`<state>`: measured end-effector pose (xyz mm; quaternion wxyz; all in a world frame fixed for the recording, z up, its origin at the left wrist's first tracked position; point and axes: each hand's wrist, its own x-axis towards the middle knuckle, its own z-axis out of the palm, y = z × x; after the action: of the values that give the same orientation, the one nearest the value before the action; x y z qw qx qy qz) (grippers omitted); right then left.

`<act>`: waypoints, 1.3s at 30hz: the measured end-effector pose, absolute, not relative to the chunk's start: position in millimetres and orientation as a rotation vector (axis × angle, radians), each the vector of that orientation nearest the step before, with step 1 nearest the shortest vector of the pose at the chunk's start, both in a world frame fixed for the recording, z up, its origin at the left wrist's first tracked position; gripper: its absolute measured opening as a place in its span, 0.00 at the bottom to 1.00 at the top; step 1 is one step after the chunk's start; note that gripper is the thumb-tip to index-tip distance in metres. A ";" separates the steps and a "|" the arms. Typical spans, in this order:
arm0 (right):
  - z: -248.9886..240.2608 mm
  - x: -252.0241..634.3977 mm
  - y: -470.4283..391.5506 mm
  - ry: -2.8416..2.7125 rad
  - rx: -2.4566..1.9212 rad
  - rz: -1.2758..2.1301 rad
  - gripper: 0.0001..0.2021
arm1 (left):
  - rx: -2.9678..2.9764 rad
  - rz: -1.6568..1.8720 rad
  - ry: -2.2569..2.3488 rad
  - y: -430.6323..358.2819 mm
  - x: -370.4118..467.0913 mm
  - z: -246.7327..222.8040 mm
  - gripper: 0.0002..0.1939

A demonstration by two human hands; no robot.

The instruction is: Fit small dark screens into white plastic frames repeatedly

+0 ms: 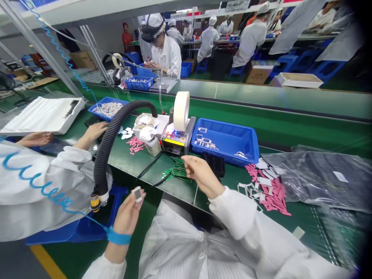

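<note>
left hand [128, 215] pinches small white square frame [137, 193]

Bright, even overhead light, soft shadows only. Wide-angle bend at edges, right corners go dark. Plastic sheet [319, 174] shows mild glare; far workers slightly soft.

Green bench [279, 128], blue tray [229, 141], tape dispenser [178, 135], green circuit boards [178, 171], pink strips [271, 190], plastic bag [322, 174]
</note>
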<state>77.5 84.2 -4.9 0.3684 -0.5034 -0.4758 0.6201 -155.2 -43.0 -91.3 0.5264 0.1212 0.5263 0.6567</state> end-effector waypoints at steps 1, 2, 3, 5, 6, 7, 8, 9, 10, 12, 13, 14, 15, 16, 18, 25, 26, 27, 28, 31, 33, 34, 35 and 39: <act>-9.1 74.5 92.1 -1.128 -1.335 1.612 0.12 | 0.190 1.625 1.260 -49.2 -171.4 -99.7 0.11; -12.5 71.8 98.4 -1.047 -1.373 1.632 0.12 | 0.104 1.688 1.258 -56.3 -186.5 -106.2 0.15; -15.0 69.0 103.1 -0.976 -1.407 1.649 0.11 | 0.035 1.744 1.251 -63.8 -199.7 -111.0 0.18; -17.6 63.2 108.4 -0.858 -1.461 1.664 0.11 | -0.054 1.810 1.233 -78.6 -218.1 -116.5 0.20; -17.9 60.0 109.5 -0.809 -1.480 1.662 0.12 | -0.083 1.819 1.218 -85.1 -223.1 -118.3 0.20; -17.7 56.8 110.1 -0.768 -1.491 1.656 0.12 | -0.114 1.816 1.188 -90.6 -226.0 -119.9 0.19; -17.2 53.5 110.4 -0.733 -1.499 1.646 0.13 | -0.150 1.808 1.142 -94.7 -227.4 -121.7 0.18; -16.5 50.4 110.6 -0.702 -1.504 1.634 0.13 | -0.189 1.808 1.078 -97.6 -228.2 -123.6 0.18; -15.7 47.4 110.9 -0.674 -1.507 1.621 0.13 | -0.225 1.820 1.003 -99.2 -229.0 -125.5 0.18; -14.3 42.1 111.8 -0.628 -1.511 1.594 0.13 | -0.266 1.865 0.867 -99.3 -232.4 -129.1 0.17; -13.9 39.7 112.4 -0.609 -1.512 1.582 0.13 | -0.269 1.895 0.818 -98.2 -235.0 -130.6 0.17; -13.8 37.5 113.3 -0.594 -1.512 1.572 0.13 | -0.267 1.921 0.780 -96.5 -237.9 -131.7 0.16; -14.0 35.5 114.5 -0.581 -1.511 1.564 0.12 | -0.266 1.939 0.752 -94.3 -240.6 -132.5 0.15; -14.4 33.5 115.9 -0.571 -1.511 1.556 0.13 | -0.268 1.947 0.732 -91.8 -242.5 -133.0 0.15; -15.3 30.1 119.1 -0.556 -1.512 1.543 0.13 | -0.278 1.941 0.708 -86.2 -241.9 -133.3 0.17; 0.7 28.7 93.4 -0.721 -1.406 1.591 0.06 | -0.315 1.741 0.712 -63.6 -168.6 -114.0 0.22; 6.8 31.4 81.4 -0.773 -1.368 1.624 0.06 | -0.319 1.690 0.710 -59.4 -151.1 -106.7 0.21; 13.3 35.3 68.3 -0.851 -1.323 1.651 0.07 | -0.323 1.638 0.707 -54.9 -133.5 -98.0 0.20; 19.9 40.1 54.7 -0.955 -1.278 1.658 0.07 | -0.325 1.586 0.702 -50.2 -116.4 -88.1 0.18; 36.6 57.9 18.2 -1.398 -1.163 1.479 0.06 | -0.306 1.431 0.650 -37.0 -72.8 -54.3 0.14; 43.8 68.7 1.6 -1.643 -1.136 1.271 0.05 | -0.236 1.342 0.616 -31.2 -52.8 -32.9 0.11; 46.3 73.2 -3.8 -1.716 -1.142 1.177 0.05 | -0.195 1.308 0.595 -29.4 -45.4 -23.9 0.08; 48.4 77.1 -7.5 -1.780 -1.149 1.087 0.06 | -0.151 1.280 0.575 -28.3 -39.6 -16.5 0.06; 52.8 89.2 -9.6 -1.920 -1.151 0.690 0.08 | 0.018 1.213 0.522 -28.0 -26.3 -1.4 0.13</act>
<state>89.2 -9.6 52.8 0.3889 -0.4525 -0.7552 0.2712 -26.3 -28.0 -1.4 0.7899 0.0082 0.2425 0.5632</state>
